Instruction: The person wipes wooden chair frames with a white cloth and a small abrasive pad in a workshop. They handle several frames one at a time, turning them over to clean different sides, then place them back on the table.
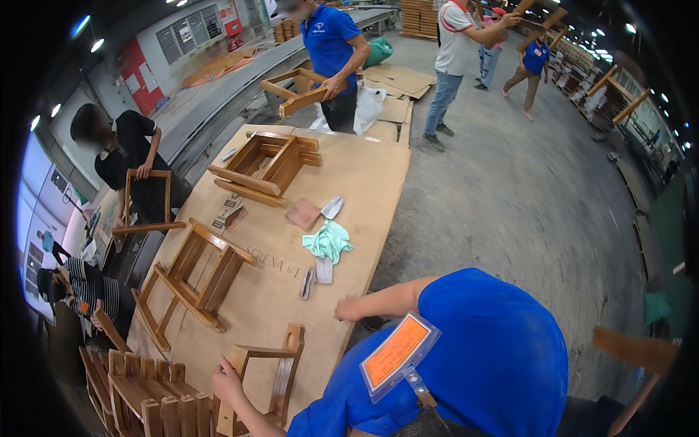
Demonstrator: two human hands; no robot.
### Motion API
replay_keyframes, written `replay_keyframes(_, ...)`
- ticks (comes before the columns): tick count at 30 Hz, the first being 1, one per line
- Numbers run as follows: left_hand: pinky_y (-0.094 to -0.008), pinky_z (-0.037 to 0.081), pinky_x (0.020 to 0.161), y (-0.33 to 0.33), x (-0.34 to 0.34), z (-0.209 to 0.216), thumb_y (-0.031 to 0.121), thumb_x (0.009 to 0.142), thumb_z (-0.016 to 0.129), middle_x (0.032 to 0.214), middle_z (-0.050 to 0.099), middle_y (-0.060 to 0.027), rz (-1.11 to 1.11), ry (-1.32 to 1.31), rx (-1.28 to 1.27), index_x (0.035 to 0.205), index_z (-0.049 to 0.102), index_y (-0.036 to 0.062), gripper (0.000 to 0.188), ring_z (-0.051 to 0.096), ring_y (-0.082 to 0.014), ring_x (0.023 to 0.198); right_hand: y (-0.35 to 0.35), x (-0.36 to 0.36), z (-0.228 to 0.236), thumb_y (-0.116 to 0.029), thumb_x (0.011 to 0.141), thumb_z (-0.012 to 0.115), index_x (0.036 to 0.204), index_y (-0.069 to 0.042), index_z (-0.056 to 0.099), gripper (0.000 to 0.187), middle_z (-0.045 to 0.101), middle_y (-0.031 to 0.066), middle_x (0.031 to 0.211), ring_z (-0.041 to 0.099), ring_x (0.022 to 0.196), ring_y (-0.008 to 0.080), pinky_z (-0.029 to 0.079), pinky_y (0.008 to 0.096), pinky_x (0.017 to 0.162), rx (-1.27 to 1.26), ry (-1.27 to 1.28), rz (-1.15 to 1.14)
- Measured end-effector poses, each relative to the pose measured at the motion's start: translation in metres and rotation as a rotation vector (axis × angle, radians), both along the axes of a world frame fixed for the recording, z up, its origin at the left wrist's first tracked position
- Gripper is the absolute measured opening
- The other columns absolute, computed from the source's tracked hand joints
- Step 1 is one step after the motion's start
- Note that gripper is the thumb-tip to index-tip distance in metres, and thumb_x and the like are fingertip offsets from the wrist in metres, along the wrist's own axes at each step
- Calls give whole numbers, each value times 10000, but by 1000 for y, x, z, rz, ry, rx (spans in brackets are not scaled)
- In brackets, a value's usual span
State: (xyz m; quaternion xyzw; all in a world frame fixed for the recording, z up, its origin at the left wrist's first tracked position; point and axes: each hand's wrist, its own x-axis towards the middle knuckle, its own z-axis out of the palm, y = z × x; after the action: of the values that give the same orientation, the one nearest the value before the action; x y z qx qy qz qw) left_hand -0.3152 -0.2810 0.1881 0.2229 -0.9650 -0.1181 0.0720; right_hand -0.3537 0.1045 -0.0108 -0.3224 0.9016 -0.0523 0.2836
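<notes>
Touching the left post of a small brown wooden frame, the left grip has its fingers bent near the upper corner; whether they close right around the wood, I cannot tell. The right grip is loosely curled near the edge of the cardboard-covered surface; nothing shows in it, though its palm side is hidden. A likely trouble is the small frame tipping or twisting, since only one grip is on it, and at one side. Swung leftward, it could knock the stacked wooden frames just beside the left grip and mark their finish. The small frame itself lies immediately right of the left grip and well apart from the right one. Farther out, a larger chair-like frame could be scuffed by a careless lift; a mint-green cloth lies beyond the right grip.
</notes>
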Motion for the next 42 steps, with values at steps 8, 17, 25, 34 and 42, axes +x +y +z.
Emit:
replay_keyframes(8, -487, 468, 663, -4, 0, -1, 546, 933, 410, 793, 665, -192, -27, 59, -17, 868, 695, 49, 577, 628, -385, 783, 9, 15, 16, -301, 916, 490, 1079, -216, 650, 244, 636, 30, 1089, 564, 1080, 267, 437, 493, 863, -23, 10, -110)
replay_keyframes(17, -476, 478, 691, -5, 1, -3, 537, 932, 407, 816, 667, -197, -54, 131, -1, 879, 679, 36, 572, 629, -392, 792, 17, 26, 8, -306, 906, 498, 1016, -174, 659, 236, 660, 71, 1014, 598, 1023, 308, 479, 505, 797, 25, -8, -128)
replay_keyframes(25, -479, 480, 700, -4, 0, 0, 543, 925, 415, 847, 671, -204, -38, 105, -7, 912, 683, 38, 571, 631, -391, 810, 10, 27, 10, -298, 903, 510, 992, -144, 658, 231, 669, 101, 980, 625, 967, 333, 497, 485, 774, -31, -28, -166)
replay_keyframes(34, -478, 478, 697, -5, -4, -1, 542, 923, 424, 849, 671, -204, 14, 61, 39, 923, 689, 44, 564, 634, -389, 817, 2, 21, -1, -309, 908, 509, 1043, -157, 659, 253, 660, 98, 1024, 623, 969, 327, 499, 477, 783, -72, -61, -109)
replay_keyframes(42, -474, 483, 694, -4, -5, -2, 517, 922, 452, 823, 670, -195, 42, 38, 5, 904, 695, 48, 528, 634, -385, 807, -17, -19, -1, -292, 916, 519, 1144, -158, 631, 287, 632, 59, 1112, 582, 1062, 286, 488, 450, 829, -201, 13, 0)
